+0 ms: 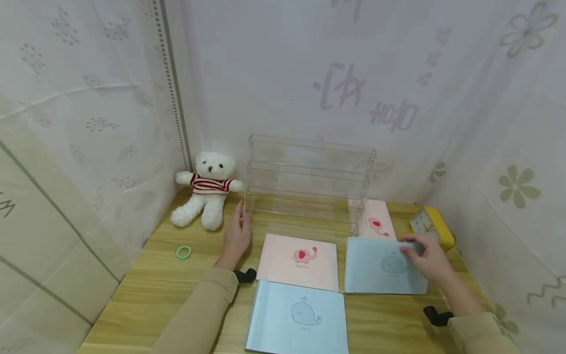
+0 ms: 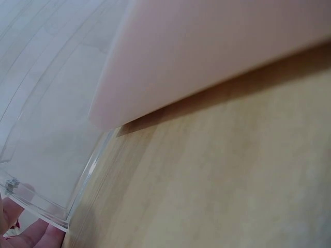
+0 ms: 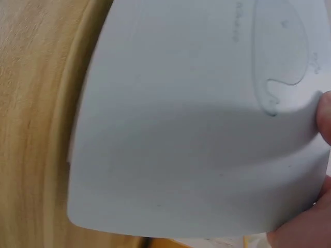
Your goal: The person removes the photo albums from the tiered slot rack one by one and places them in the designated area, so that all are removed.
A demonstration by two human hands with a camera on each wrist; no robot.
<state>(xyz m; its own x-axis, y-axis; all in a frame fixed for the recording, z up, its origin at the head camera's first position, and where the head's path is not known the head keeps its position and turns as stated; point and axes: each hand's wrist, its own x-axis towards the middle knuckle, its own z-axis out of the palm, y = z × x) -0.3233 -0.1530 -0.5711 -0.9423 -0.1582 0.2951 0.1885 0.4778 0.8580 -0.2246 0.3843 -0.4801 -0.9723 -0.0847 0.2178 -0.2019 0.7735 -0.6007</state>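
Observation:
My left hand (image 1: 236,238) is at the lower left end of a clear acrylic tiered rack (image 1: 305,204). In the left wrist view its fingers (image 2: 36,235) touch the outer side of the rack's panel. My right hand (image 1: 428,255) pinches the upper right edge of a light blue whale notebook (image 1: 369,268); the right wrist view shows this cover (image 3: 170,155) bending slightly. Behind it a pink elephant notebook (image 1: 373,216) lies partly covered. Another pink elephant notebook (image 1: 283,260) rests in the middle, above a second blue whale notebook (image 1: 283,324).
A white teddy bear (image 1: 212,189) in a striped sweater sits left of the rack. A green ring (image 1: 183,252) lies on the wooden table (image 1: 146,290). At the right stands a yellow clock (image 1: 435,228). Printed curtains hang behind and on both sides.

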